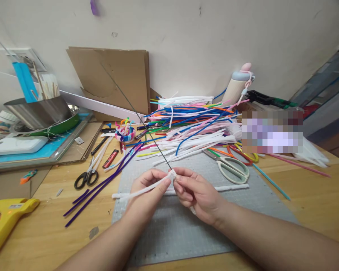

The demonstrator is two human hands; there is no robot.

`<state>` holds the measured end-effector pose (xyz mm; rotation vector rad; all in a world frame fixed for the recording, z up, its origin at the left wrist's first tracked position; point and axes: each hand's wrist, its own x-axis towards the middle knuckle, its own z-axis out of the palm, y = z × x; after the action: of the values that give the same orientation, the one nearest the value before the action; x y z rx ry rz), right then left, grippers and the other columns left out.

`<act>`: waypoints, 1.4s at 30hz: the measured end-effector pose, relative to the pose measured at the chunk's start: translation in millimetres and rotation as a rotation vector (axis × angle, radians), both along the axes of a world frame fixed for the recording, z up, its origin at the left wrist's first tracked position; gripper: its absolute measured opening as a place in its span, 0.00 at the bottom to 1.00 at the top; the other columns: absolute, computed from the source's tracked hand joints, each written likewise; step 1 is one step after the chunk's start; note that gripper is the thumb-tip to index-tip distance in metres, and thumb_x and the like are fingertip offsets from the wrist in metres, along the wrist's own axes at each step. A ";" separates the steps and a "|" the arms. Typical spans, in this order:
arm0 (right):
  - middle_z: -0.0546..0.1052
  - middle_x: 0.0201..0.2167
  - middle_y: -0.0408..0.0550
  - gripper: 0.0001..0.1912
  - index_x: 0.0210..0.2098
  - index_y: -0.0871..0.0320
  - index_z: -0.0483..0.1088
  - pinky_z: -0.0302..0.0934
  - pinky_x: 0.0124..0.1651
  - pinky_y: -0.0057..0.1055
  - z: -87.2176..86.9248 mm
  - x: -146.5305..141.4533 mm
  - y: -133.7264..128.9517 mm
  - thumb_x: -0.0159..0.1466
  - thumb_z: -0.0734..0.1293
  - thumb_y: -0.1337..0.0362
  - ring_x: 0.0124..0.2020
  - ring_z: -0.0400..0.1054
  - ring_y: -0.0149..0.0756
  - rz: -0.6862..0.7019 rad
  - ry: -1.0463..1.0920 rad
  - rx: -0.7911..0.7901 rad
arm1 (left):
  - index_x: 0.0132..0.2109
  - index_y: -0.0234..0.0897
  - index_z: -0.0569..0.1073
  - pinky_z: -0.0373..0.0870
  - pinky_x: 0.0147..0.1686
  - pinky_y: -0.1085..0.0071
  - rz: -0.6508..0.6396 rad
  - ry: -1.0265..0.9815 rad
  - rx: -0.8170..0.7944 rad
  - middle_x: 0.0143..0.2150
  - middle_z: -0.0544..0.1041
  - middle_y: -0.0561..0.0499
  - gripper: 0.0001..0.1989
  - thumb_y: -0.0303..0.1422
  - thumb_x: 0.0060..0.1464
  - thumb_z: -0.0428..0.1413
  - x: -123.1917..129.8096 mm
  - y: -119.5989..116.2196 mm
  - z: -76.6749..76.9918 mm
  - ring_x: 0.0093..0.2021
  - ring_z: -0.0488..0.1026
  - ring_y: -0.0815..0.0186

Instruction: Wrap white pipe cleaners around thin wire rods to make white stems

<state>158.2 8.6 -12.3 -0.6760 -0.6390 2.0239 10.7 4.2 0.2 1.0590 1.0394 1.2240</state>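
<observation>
In the head view, the left hand [147, 190] and the right hand [199, 192] meet at the centre of the frame, fingertips close together, each pinched on a white fuzzy stem [144, 191]. Its loose end runs leftward across the left hand. A thin dark rod [130, 103] rises from the pinch toward the upper left. Below lies a grey mat [164, 233] on the wooden table [51, 226], with another white stem [233, 188] behind the right hand. Pale-handled scissors [234, 170] rest right of centre; black-handled scissors [86, 178] and purple stems [103, 185] lie left of centre. A heap of coloured stems [192, 116] fills the upper middle, and a yellow glue gun [9, 210] sits at lower left.
</observation>
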 end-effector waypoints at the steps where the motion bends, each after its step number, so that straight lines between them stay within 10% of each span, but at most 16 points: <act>1: 0.66 0.18 0.36 0.09 0.37 0.57 0.70 0.36 0.15 0.17 -0.4 0.0 0.7 0.56 0.69 0.66 0.13 0.46 0.17 -0.013 -0.011 -0.001 | 0.30 0.35 0.74 0.63 0.30 0.77 -0.004 -0.023 0.001 0.27 0.76 0.54 0.08 0.32 0.42 0.64 1.2 0.1 -0.5 0.28 0.69 0.72; 32: 0.65 0.17 0.37 0.10 0.31 0.61 0.65 0.36 0.15 0.20 6.1 -0.5 -2.4 0.59 0.66 0.60 0.12 0.47 0.17 0.293 -0.037 -0.017 | 0.26 0.34 0.71 0.63 0.27 0.77 -0.053 -0.126 -0.166 0.21 0.73 0.55 0.11 0.35 0.42 0.64 -6.8 5.9 0.5 0.23 0.68 0.72; 42: 0.61 0.15 0.34 0.16 0.27 0.60 0.63 0.38 0.16 0.21 3.2 -4.3 -6.7 0.57 0.69 0.54 0.14 0.46 0.19 0.041 -0.319 0.220 | 0.25 0.34 0.69 0.64 0.26 0.76 -0.089 0.044 -0.121 0.19 0.73 0.54 0.12 0.35 0.44 0.63 -8.6 8.1 -0.6 0.22 0.69 0.71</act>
<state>153.9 1.9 -9.2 -0.8653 -1.0532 1.8616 2.1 12.4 -0.4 1.0313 1.0747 1.0571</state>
